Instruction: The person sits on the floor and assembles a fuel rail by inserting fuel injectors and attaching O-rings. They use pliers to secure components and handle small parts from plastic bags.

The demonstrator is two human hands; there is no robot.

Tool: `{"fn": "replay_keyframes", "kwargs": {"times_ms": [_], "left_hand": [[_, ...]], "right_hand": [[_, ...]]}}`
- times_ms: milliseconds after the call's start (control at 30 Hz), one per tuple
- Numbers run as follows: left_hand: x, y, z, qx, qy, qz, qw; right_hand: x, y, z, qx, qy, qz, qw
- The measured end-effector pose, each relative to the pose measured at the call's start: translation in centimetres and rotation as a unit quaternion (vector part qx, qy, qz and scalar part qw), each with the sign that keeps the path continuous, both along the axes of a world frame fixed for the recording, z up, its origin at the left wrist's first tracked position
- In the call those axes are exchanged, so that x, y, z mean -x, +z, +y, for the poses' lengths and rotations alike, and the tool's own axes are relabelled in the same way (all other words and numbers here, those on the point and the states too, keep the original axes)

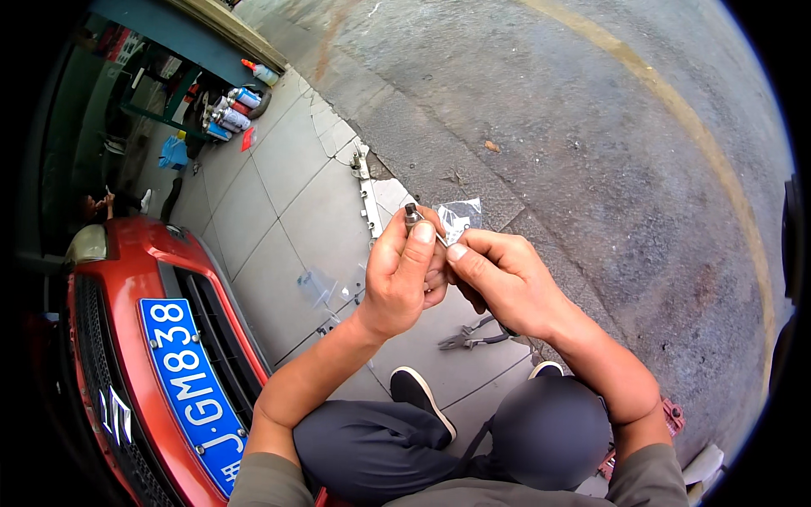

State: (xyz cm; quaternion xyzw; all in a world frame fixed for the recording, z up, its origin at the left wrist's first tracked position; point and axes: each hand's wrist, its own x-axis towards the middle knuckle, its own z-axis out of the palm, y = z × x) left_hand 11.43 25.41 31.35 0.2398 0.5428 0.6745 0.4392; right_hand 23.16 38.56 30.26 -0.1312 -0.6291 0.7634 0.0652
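My left hand (399,275) is closed around a small metal cylinder with a black end (411,214), which points up past the thumb. Close against it, my right hand (505,275) pinches a thin, light metal piece (442,241) between thumb and forefinger. Most of that piece is hidden by the fingers, so its kind does not show. Beyond the fingertips is a small clear plastic bag (460,218). Below my right hand, a pair of pliers (465,340) with dark handles lies on the tiles. A long silver metal rail with brackets (369,198) lies past my left hand.
A red car's front bumper (135,275) with a blue plate (190,372) is close on the left. Clear plastic wrapping (317,286) lies on the tiled floor (283,253). Spray cans (232,117) stand farther back. Another person (100,204) sits beyond the car. Red tool parts (672,417) lie at right.
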Motion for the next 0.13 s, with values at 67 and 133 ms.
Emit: {"fn": "replay_keyframes", "kwargs": {"times_ms": [67,133], "left_hand": [[-0.12,-0.10,0.04,0.010,-0.002,0.012,1.000],[-0.21,-0.29,-0.02,0.016,-0.004,0.015,1.000]], "right_hand": [[-0.29,-0.07,0.09,0.090,0.045,-0.030,0.994],[-0.59,-0.49,0.50,0.120,0.082,-0.064,0.987]]}}
